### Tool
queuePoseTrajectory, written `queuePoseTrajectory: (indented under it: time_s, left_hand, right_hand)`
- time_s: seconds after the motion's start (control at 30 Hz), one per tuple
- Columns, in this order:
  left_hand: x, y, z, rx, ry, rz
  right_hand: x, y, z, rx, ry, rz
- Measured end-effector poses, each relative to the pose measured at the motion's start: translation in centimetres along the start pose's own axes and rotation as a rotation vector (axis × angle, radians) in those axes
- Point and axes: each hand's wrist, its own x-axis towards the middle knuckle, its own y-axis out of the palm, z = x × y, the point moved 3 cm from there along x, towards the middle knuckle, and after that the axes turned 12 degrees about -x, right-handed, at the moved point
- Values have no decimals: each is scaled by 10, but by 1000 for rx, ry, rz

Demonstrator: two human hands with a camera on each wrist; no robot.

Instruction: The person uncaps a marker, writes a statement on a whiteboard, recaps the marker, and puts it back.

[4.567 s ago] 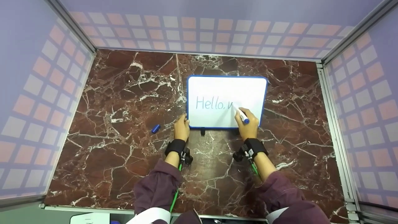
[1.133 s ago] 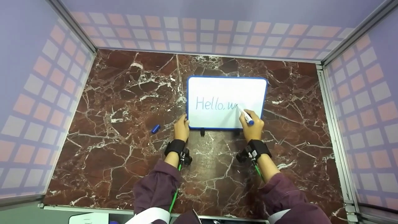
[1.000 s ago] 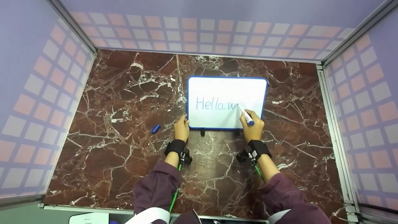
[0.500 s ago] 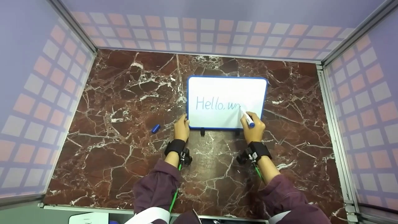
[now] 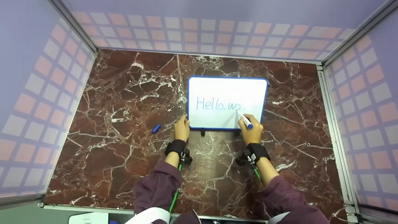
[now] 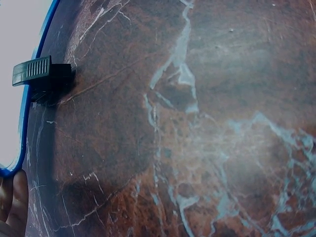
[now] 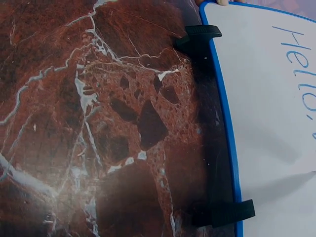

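A blue-framed whiteboard (image 5: 228,88) lies on the marbled table, with "Hello, wo" handwritten in thin blue strokes. My right hand (image 5: 253,133) pinches a white marker (image 5: 247,121) with a blue end, and its tip sits just below the "o". At the board's lower left corner my left hand (image 5: 182,129) holds the edge. Its fingers (image 6: 19,195) show by that corner in the left wrist view, and a fingertip overlaps the frame in the right wrist view. The blue marker cap (image 5: 155,128) lies loose to the left of the left hand.
Two black clips, a left one (image 7: 205,32) and a right one (image 7: 227,213), sit on the board's near edge. Pale panels with pink and white squares (image 5: 206,37) enclose the table on three sides. Another white board (image 5: 88,218) shows below the near table edge.
Over the last few seconds the right hand has moved right, finishing a "w" and adding an "o". Lately it has shifted slightly down and left. The left hand and board stay put.
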Motion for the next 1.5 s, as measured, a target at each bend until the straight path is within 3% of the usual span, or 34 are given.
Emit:
queuePoseTrajectory:
  time_s: [0.07,0.17,0.23,0.3,0.4,0.53,0.6,0.73,0.87,0.97,1.1,1.17,1.23,1.3,1.4,1.43,1.47,1.5]
  left_hand:
    - [4,12,27,-10,21,-21]
    - [8,19,43,37,12,0]
    - [10,25,57,64,35,-28]
    - [10,26,58,91,33,-33]
    - [4,16,31,46,29,-34]
    - [-5,-9,-36,-7,-66,13]
    - [-8,-14,-55,2,-91,9]
    - [-10,-14,-67,42,-97,-5]
    - [-6,-15,-56,36,-23,-6]
    - [6,8,16,39,53,-13]
    - [24,52,135,65,81,-25]
    - [28,58,151,67,61,-11]
    - [27,56,143,76,66,-21]
    - [18,38,99,65,35,4]
    - [8,19,55,-3,95,-26]
    - [6,15,46,-18,72,-8]
    - [6,14,44,-17,71,-5]
    - [11,23,63,-6,77,-16]
  right_hand:
    - [0,0,1,-6,-3,4]
    - [0,1,2,-8,1,4]
    - [0,1,2,-2,3,3]
    - [0,2,3,-2,1,1]
    - [1,2,3,-1,-10,-2]
    - [1,2,3,13,-21,-20]
    - [2,1,3,26,-26,-41]
    - [8,-4,3,54,-28,-86]
    - [16,-8,0,67,-13,-105]
    - [19,-10,-3,67,-8,-106]
    - [21,-10,-6,65,-14,-96]
    - [20,-9,-7,66,-17,-90]
    - [20,-9,-7,66,-17,-85]
    - [19,-8,-7,58,-19,-78]
    - [18,-8,-9,49,-11,-71]
    - [18,-7,-10,46,-8,-69]
    - [17,-7,-10,42,-5,-67]
    - [17,-7,-11,41,-3,-66]
